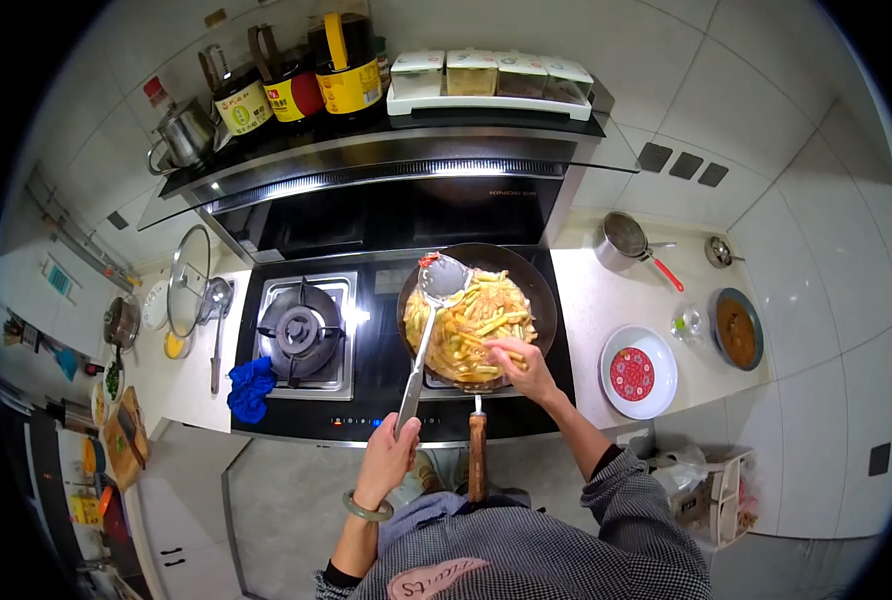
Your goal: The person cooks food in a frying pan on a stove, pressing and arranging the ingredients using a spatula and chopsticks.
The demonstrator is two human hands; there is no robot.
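Note:
A dark wok (540, 285) with a wooden handle (478, 455) sits on the right burner, full of yellowish strips of food (486, 305). My left hand (386, 462) is closed around the grey handle of a metal spatula (426, 345). Its broad head is raised over the far left of the food, with a red bit at its edge. Over the near right of the wok, my right hand (528, 372) has its fingers pinched together. Something thin and pale shows at the fingertips, too small to tell whether it is a stick or a food strip.
Left of the wok are a bare gas burner (301, 330) and a blue cloth (252, 390). A glass lid (189, 280) and a ladle (216, 340) lie farther left. On the right stand a white plate (611, 392), a bowl of brown liquid (738, 328) and a red-handled pot (623, 242).

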